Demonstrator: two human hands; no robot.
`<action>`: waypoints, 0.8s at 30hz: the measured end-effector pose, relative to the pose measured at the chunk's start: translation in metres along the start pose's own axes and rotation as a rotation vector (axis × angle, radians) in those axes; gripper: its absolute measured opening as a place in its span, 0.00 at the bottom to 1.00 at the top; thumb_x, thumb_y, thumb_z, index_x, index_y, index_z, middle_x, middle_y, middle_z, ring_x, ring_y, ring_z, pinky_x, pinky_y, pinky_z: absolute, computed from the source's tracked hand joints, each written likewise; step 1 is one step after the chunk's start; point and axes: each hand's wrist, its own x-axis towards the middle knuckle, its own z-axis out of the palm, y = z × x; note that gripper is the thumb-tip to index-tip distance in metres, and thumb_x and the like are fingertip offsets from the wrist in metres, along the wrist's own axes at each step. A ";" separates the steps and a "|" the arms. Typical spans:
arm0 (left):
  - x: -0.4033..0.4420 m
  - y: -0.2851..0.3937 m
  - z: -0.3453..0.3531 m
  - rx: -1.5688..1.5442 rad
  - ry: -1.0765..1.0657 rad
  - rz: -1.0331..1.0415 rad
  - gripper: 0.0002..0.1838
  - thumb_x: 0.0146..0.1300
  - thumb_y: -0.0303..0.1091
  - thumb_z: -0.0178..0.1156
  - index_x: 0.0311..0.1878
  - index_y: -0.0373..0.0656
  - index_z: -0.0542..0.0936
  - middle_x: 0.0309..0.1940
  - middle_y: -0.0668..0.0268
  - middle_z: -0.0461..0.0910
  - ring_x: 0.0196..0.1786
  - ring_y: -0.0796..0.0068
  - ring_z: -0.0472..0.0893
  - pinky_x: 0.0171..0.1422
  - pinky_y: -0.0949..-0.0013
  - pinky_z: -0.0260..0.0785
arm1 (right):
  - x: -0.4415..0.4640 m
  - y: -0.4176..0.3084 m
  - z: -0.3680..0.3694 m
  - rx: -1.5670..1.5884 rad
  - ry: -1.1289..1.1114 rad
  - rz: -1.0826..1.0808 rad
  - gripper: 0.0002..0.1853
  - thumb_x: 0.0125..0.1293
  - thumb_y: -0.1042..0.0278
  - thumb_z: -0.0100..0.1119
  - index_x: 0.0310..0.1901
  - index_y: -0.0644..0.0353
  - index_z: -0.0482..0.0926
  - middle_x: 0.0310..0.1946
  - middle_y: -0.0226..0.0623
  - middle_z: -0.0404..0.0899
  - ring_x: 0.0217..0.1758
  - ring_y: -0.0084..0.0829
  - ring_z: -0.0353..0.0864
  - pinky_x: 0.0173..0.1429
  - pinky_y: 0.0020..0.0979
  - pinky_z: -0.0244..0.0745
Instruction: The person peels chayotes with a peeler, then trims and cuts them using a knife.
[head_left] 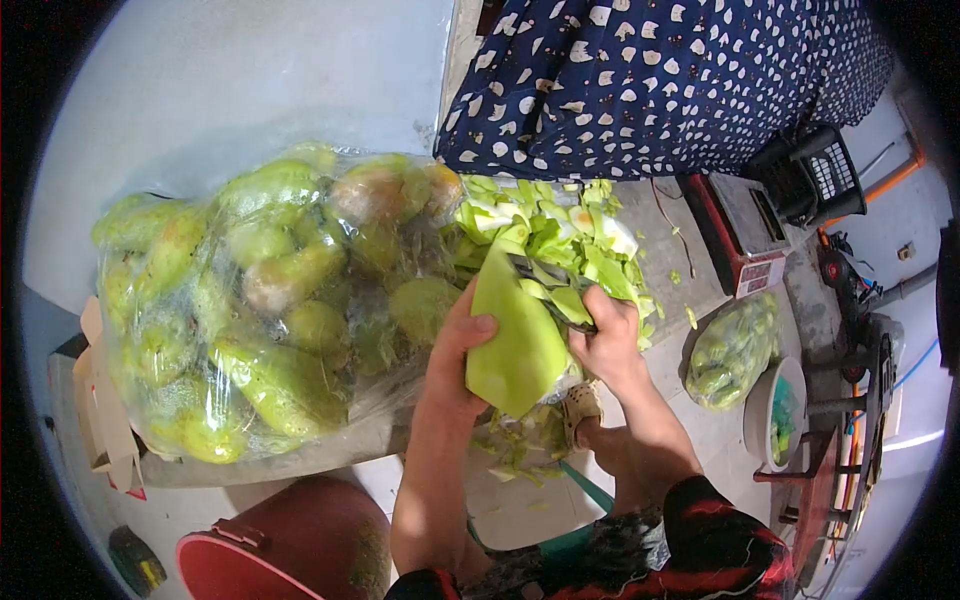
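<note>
A large, mostly peeled green mango [515, 345] is gripped in my left hand [455, 350], fingers behind it and thumb along its near side. My right hand [612, 335] is closed around a dark-handled peeler [528, 267], partly covered by strips of green peel and pressed against the mango's upper right side. Behind both hands, a heap of green peelings [595, 225] lies on the ledge. To the left, a clear plastic bag [290, 300] bulges with several green mangoes, some with brownish patches.
A red scale [735, 235] and black basket [820, 180] stand right of the peelings. On the floor are a filled plastic bag [735, 350], a white tub [760, 415] and a red bucket [290, 540]. A patterned navy cloth [640, 90] hangs at the back.
</note>
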 end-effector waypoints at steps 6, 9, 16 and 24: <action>0.005 -0.005 -0.005 -0.049 0.063 0.028 0.40 0.54 0.40 0.61 0.70 0.36 0.60 0.56 0.55 0.75 0.54 0.62 0.80 0.56 0.62 0.77 | 0.006 -0.027 -0.027 0.142 -0.080 -0.151 0.13 0.42 0.79 0.67 0.21 0.59 0.68 0.16 0.36 0.68 0.18 0.40 0.71 0.26 0.34 0.67; 0.003 -0.002 -0.009 -0.091 0.011 -0.012 0.40 0.54 0.40 0.60 0.70 0.36 0.61 0.56 0.54 0.75 0.55 0.62 0.79 0.58 0.62 0.76 | 0.005 -0.026 -0.025 0.138 -0.094 -0.183 0.15 0.44 0.74 0.71 0.22 0.59 0.68 0.16 0.37 0.68 0.18 0.41 0.71 0.25 0.36 0.66; 0.002 -0.003 0.000 -0.031 0.042 0.001 0.40 0.54 0.39 0.61 0.69 0.36 0.61 0.57 0.54 0.75 0.55 0.63 0.80 0.58 0.62 0.75 | 0.004 -0.020 -0.008 0.060 -0.012 -0.158 0.16 0.45 0.71 0.71 0.26 0.60 0.69 0.17 0.42 0.73 0.21 0.44 0.76 0.26 0.37 0.71; 0.003 -0.015 -0.001 0.081 -0.065 -0.072 0.40 0.53 0.40 0.62 0.69 0.36 0.61 0.56 0.56 0.75 0.55 0.63 0.79 0.60 0.64 0.74 | 0.005 0.000 -0.014 -0.010 -0.049 0.138 0.13 0.42 0.79 0.64 0.30 0.61 0.70 0.23 0.47 0.78 0.28 0.49 0.81 0.32 0.40 0.76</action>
